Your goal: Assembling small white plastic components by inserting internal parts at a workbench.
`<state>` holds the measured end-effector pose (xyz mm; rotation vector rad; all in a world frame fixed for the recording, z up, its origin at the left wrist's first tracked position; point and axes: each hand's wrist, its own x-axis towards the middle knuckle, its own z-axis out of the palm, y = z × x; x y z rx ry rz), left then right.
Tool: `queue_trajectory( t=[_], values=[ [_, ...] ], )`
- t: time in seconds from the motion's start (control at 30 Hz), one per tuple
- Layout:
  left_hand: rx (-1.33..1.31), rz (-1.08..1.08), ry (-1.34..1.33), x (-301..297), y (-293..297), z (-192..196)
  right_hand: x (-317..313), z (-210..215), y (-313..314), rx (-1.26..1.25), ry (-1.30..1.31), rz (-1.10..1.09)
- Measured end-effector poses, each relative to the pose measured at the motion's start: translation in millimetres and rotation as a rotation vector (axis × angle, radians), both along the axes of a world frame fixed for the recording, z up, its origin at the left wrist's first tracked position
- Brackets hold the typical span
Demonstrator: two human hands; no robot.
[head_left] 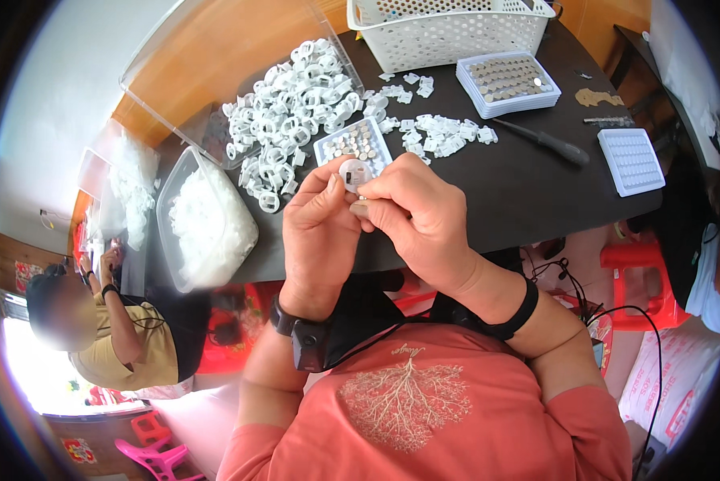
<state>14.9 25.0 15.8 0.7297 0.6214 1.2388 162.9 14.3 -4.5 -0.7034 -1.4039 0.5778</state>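
Between the thumb and fingers of my left hand (321, 228) is a small round white plastic casing (353, 171) with a dark slot in its face. My right hand (424, 212) is closed in a pinch against the casing's lower right edge; whatever sits in its fingertips is too small to make out. Just beyond the casing lies a pale tray (382, 146) with loose round button cells on it. To its left spreads a heap of white ring-shaped plastic casings (296, 100), some spilling from a tipped clear bin (167, 120). Small flat white plastic pieces (444, 135) lie scattered to the right.
A stack of pale trays (504, 106) filled with round cells stands at the back right, before a white perforated basket (448, 48). A screwdriver (548, 143) and a pale moulded tray (631, 160) lie rightward. A clear tub (212, 220) of translucent parts stands left; beyond sits another person (127, 337).
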Motion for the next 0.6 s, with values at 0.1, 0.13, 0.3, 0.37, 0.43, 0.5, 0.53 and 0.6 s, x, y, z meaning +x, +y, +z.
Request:
queue_trajectory(
  t=[0.1,0.13,0.3,0.37,0.43,0.5,0.53,0.6],
  values=[
    [-0.043,-0.007,-0.111,-1.4,-1.2,-3.5,-5.7,5.7,-3.0,0.093,-0.081,-0.093],
    [-0.037,-0.007,-0.122,-2.6,-1.2,-4.2,-7.6,6.5,-2.9,0.095,-0.051,-0.081],
    [0.064,-0.091,-0.076,-13.3,-4.9,-10.3,-10.5,4.3,-0.2,0.007,-0.038,-0.059],
    [0.067,-0.075,-0.073,-15.7,-7.1,-12.2,-10.6,5.7,-2.5,0.002,-0.09,-0.069],
    [0.059,-0.064,-0.084,-18.8,-8.3,-13.1,-9.7,6.7,-5.3,0.03,-0.135,-0.073],
    [0.051,-0.052,-0.09,-20.8,-9.4,-14.8,-10.2,5.6,-7.5,0.058,-0.175,-0.075],
    [0.058,-0.051,-0.083,-21.6,-9.4,-16.3,-11.0,3.9,-8.3,0.028,-0.149,-0.053],
    [0.062,-0.048,-0.077,-22.8,-10.2,-17.3,-11.6,1.8,-8.9,-0.003,-0.124,-0.031]
  ],
)
